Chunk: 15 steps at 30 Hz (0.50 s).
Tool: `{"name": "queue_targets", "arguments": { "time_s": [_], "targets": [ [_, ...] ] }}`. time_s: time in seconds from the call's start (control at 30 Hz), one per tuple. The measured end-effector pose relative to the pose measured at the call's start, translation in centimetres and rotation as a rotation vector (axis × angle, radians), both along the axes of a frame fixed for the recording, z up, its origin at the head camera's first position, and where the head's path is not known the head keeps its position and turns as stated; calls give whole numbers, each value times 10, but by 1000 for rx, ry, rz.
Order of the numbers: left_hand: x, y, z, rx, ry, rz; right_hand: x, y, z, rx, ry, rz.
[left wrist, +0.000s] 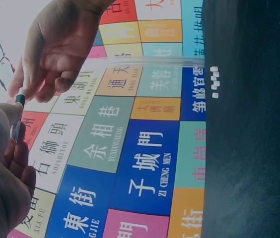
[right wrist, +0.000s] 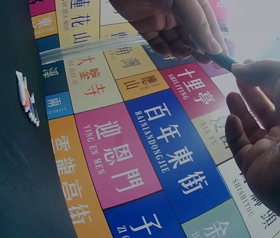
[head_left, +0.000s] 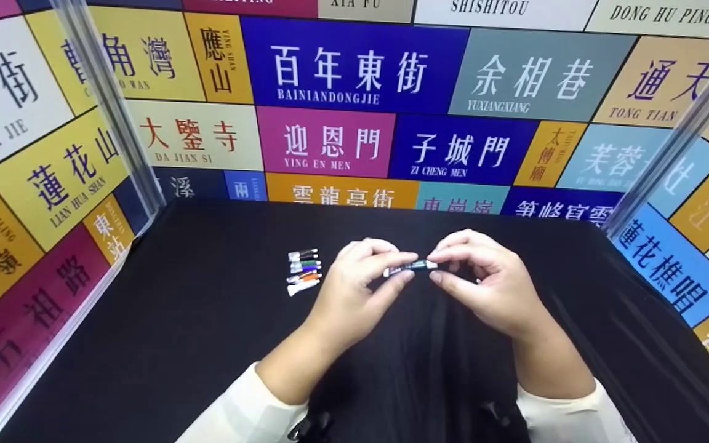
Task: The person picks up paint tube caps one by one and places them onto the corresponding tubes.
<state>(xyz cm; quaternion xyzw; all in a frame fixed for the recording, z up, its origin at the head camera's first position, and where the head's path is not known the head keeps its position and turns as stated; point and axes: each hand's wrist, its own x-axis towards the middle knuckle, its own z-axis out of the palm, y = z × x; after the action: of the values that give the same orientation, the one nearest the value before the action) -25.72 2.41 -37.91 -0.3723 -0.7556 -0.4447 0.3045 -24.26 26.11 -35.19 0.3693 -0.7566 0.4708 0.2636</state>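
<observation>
One slim green tube (head_left: 421, 265) spans crosswise between both hands: the left hand (head_left: 359, 275) pinches its body, the right hand (head_left: 495, 280) its white end.

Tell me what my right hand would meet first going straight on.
Probably your left hand, which holds the small dark green tube that your right hand also pinches; depth is uncertain.

Walls of multicoloured rectangular panels (head_left: 354, 38) lettered in Chinese and Latin script stand behind and on both sides of the black cloth-covered table (head_left: 194, 320), clear upright strips (head_left: 113, 111) rising at its far corners.
</observation>
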Motion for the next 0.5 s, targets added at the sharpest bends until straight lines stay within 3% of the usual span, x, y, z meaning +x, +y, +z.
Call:
{"name": "queue_targets", "arguments": {
  "time_s": [0.23, 0.5],
  "targets": [
    [0, 0, 0, -9, -3, 2, 2, 0, 0, 50, -4, -106],
    [1, 0, 0, -19, -30, 10, 3, -4, -2, 55, -56, -160]
  ]
}}
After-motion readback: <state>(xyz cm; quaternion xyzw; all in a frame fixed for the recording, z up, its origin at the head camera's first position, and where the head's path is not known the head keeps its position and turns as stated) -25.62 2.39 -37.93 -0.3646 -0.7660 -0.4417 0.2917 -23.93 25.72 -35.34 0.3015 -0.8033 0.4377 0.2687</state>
